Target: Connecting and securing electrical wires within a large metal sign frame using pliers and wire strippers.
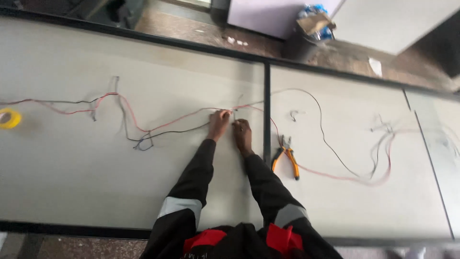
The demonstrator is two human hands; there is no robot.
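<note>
Left hand (pixel 219 123) and right hand (pixel 242 134) side by side on the pale table (pixel 96 182), fingers curled and pinched at one spot of the red wire (pixel 167 123). Grip tight and small, fingertips almost meeting, apparently so the thin strand stays put between them; how much of it is pinched, too small to tell. Just under the same grip, a black wire (pixel 182 130) alongside the red, both strung out flat to the left, seemingly to keep each strand traceable. Right of the grip, just past the dark seam (pixel 266 115) of the table, orange-handled pliers (pixel 286 160) laid down within easy reach of the right hand. Farther right, more red and black loops (pixel 378 158), well apart from the grip. Far left of the grip, a yellow roll of tape (pixel 9 118), out of the way.
</note>
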